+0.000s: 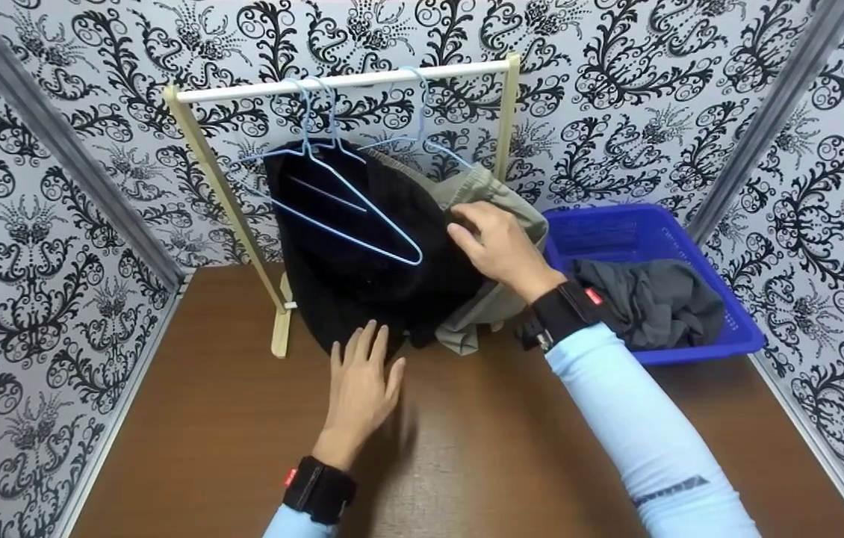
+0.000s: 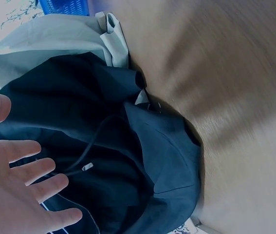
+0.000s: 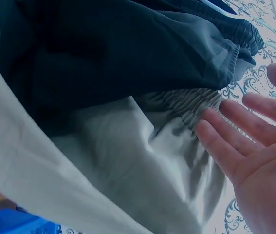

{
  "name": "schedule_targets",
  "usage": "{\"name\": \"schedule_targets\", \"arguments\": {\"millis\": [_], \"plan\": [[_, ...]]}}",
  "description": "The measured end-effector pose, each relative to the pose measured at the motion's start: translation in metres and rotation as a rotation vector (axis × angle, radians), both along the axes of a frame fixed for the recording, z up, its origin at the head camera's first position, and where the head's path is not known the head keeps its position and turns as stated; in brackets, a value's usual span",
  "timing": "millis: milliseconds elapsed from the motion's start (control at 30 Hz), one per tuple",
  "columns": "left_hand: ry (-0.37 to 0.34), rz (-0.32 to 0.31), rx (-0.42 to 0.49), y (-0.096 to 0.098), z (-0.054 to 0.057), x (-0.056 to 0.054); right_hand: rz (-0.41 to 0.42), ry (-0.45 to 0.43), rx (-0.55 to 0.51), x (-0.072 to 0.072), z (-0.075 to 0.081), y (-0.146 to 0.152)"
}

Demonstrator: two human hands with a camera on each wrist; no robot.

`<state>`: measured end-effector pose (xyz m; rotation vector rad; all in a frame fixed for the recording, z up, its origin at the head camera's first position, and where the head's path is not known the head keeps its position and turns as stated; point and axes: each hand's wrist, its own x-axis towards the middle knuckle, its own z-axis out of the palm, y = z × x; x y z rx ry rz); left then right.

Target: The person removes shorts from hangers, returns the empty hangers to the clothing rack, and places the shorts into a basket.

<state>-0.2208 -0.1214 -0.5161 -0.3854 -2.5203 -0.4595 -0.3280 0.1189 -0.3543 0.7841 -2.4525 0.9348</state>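
Black shorts (image 1: 332,299) with an elastic waist hang from a blue hanger (image 1: 420,256), their drawstring (image 2: 95,134) showing in the left wrist view. Behind them, to the right, khaki shorts (image 1: 493,190) hang on another blue hanger (image 1: 423,116). My left hand (image 1: 358,392) is spread palm-down just in front of the black shorts' lower edge, holding nothing. Beside the place where the two garments overlap is my right hand (image 1: 504,250), its fingers loosely bent. The right wrist view shows those fingers (image 3: 220,141) relaxed, close to the khaki waistband and gripping nothing.
A wooden rack (image 1: 224,202) with a white rail (image 1: 370,79) carries the hangers on the brown table (image 1: 198,418). On the right, a blue basket (image 1: 747,340) contains a dark grey garment (image 1: 661,299). Patterned walls (image 1: 616,112) enclose the table's back and sides.
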Motion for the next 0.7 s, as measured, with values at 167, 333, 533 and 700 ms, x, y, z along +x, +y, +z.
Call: {"name": "schedule_targets", "arguments": {"millis": [167,333,533,700], "plan": [[0.014,0.002,-0.003,-0.002,-0.002,-0.001,-0.018,-0.093,0.017,-0.006,-0.001,-0.006],[0.003,0.005,0.002,-0.003,-0.004,-0.002,-0.039,-0.145,-0.004,-0.010,-0.005,-0.012],[-0.020,0.004,0.004,-0.003,-0.006,-0.001,-0.054,-0.203,-0.029,-0.012,-0.013,-0.022],[-0.016,0.005,0.008,-0.004,-0.007,-0.002,-0.080,-0.230,-0.061,-0.015,-0.017,-0.028]]}}
